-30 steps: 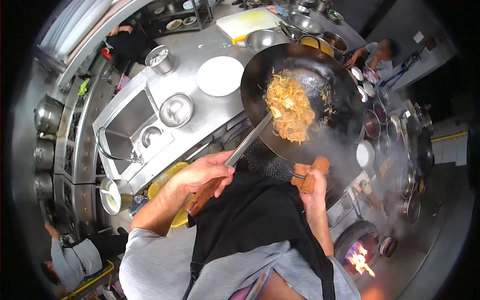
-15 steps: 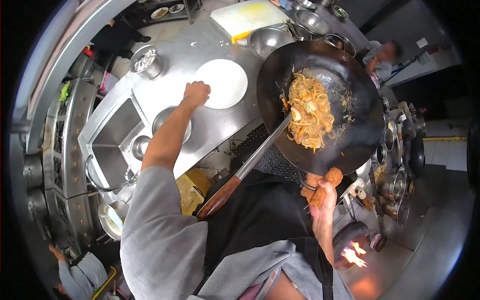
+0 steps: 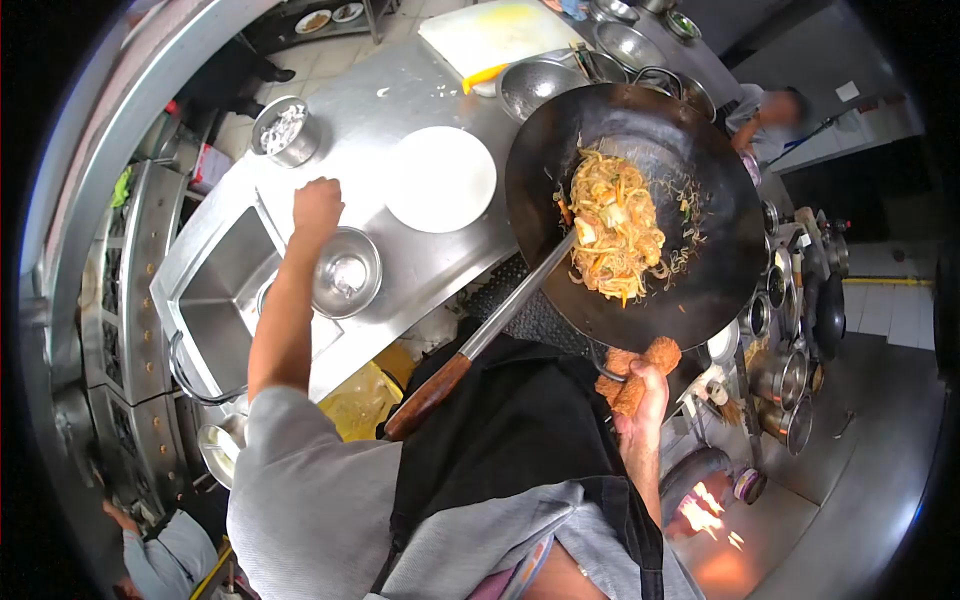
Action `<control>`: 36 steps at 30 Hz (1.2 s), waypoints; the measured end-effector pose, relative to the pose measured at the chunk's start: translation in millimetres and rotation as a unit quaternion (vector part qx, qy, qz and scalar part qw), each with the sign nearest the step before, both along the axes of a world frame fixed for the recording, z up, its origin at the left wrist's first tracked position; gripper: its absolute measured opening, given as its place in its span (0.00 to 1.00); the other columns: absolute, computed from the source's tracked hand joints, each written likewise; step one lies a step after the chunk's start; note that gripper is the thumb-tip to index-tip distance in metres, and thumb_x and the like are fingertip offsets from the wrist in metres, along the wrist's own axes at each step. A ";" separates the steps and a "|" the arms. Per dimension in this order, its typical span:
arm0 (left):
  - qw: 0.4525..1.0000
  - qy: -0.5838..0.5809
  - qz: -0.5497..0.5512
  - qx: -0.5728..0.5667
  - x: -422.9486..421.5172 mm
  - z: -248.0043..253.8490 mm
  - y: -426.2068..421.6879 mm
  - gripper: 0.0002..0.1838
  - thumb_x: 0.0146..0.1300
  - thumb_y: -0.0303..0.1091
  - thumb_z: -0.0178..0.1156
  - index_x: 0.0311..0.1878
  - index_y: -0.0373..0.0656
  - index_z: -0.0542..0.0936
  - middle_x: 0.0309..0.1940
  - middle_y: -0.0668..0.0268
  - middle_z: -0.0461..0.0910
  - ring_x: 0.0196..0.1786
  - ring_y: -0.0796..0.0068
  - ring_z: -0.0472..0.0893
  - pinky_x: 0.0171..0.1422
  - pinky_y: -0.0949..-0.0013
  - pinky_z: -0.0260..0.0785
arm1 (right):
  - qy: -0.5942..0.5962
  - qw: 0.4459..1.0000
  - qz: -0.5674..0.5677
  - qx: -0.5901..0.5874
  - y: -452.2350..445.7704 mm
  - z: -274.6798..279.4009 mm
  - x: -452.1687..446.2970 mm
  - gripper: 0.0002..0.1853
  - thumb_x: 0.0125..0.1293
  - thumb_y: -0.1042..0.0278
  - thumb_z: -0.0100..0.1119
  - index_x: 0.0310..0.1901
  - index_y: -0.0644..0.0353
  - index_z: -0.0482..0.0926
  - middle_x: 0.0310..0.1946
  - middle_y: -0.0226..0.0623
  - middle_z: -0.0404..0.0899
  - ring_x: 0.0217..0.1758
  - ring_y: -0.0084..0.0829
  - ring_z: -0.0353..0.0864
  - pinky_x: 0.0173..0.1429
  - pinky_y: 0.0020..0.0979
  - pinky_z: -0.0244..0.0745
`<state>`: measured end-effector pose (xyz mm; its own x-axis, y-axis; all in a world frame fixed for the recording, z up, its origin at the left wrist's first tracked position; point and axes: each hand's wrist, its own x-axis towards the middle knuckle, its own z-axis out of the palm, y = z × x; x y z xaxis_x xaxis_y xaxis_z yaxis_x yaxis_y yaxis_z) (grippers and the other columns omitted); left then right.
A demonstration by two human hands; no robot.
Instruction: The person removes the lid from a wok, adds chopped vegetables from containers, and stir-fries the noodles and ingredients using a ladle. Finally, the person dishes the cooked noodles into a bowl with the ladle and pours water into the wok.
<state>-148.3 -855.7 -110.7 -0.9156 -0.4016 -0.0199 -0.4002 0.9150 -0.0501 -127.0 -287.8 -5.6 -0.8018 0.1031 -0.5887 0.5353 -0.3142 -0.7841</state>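
My right hand (image 3: pixel 642 400) is closed around an orange-brown cloth (image 3: pixel 660 352) at the loop handle of a large dark wok (image 3: pixel 700 310). Stir-fried noodles (image 3: pixel 612 225) with vegetable pieces lie in the wok. A ladle-like tool with a metal shaft and wooden handle (image 3: pixel 428 400) has its far end in the noodles; no hand holds it. My left hand (image 3: pixel 318 207) is over the steel counter with curled fingers, between a metal bowl (image 3: pixel 345 275) and a white plate (image 3: pixel 442 180). What its fingers hold, if anything, is hidden.
A sink (image 3: pixel 225 275) lies at the left, with a metal pot (image 3: pixel 285 132) of white pieces beyond it. Flames (image 3: pixel 705 510) burn at the lower right. A white cutting board (image 3: pixel 495 38) lies at the far end. Another person (image 3: pixel 765 120) stands at the upper right.
My left hand has moved left, away from the plate's edge to a place just beyond the metal bowl. My right hand keeps hold of the cloth at the wok's handle.
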 end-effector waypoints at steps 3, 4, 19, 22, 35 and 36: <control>0.985 -0.129 0.110 -0.036 82.1 29.4 -15.8 0.13 0.72 0.37 0.53 0.44 0.44 0.86 0.45 0.58 0.86 0.51 0.56 0.85 0.56 0.50 0.75 | 0.007 1.000 0.025 -0.001 8.7 -2.3 -5.7 0.19 0.58 0.68 0.59 0.50 0.66 0.75 0.40 0.41 0.81 0.39 0.38 0.84 0.41 0.38 0.83; 0.986 -0.085 0.129 -0.058 98.0 38.1 2.2 0.13 0.71 0.37 0.54 0.46 0.43 0.86 0.42 0.58 0.86 0.48 0.53 0.86 0.54 0.47 0.76 | 0.017 0.999 0.040 0.002 8.0 -2.2 -8.9 0.18 0.58 0.67 0.60 0.49 0.65 0.75 0.40 0.42 0.81 0.40 0.38 0.84 0.42 0.39 0.83; 0.361 0.011 0.211 0.908 100.5 141.9 297.0 0.23 0.75 0.33 0.52 0.71 0.47 0.66 0.23 0.75 0.64 0.16 0.84 0.65 0.18 0.74 0.60 | 0.075 0.974 0.196 -0.084 -6.7 -53.1 -89.6 0.20 0.58 0.76 0.54 0.54 0.68 0.73 0.42 0.43 0.81 0.44 0.38 0.85 0.47 0.42 0.84; 0.372 0.044 0.249 0.893 97.1 154.0 306.6 0.23 0.74 0.31 0.51 0.70 0.47 0.68 0.23 0.76 0.65 0.16 0.85 0.64 0.18 0.75 0.59 | 0.087 0.964 0.241 -0.075 -6.6 -59.3 -117.5 0.21 0.57 0.78 0.53 0.54 0.67 0.73 0.44 0.41 0.81 0.45 0.38 0.84 0.51 0.39 0.83; 0.313 0.212 0.316 0.870 93.8 193.8 344.0 0.25 0.74 0.31 0.52 0.72 0.42 0.67 0.22 0.75 0.65 0.11 0.87 0.61 0.13 0.76 0.56 | 0.199 0.924 0.318 -0.072 -13.7 -58.1 -211.6 0.20 0.55 0.81 0.50 0.52 0.68 0.73 0.42 0.38 0.80 0.43 0.33 0.83 0.47 0.34 0.80; 0.305 0.223 0.322 0.868 94.2 191.8 343.9 0.25 0.74 0.31 0.52 0.72 0.41 0.67 0.21 0.75 0.65 0.12 0.87 0.61 0.12 0.76 0.56 | 0.200 0.927 0.311 -0.069 -18.2 -54.5 -214.8 0.20 0.55 0.82 0.50 0.52 0.68 0.73 0.42 0.38 0.80 0.43 0.33 0.83 0.47 0.34 0.80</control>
<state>-54.1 -511.8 81.1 -0.7255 -0.2394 -0.6453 -0.1387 -0.8675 0.4777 -341.7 -306.0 -60.2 -0.8381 -0.5056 -0.2048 0.3217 -0.1549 -0.9341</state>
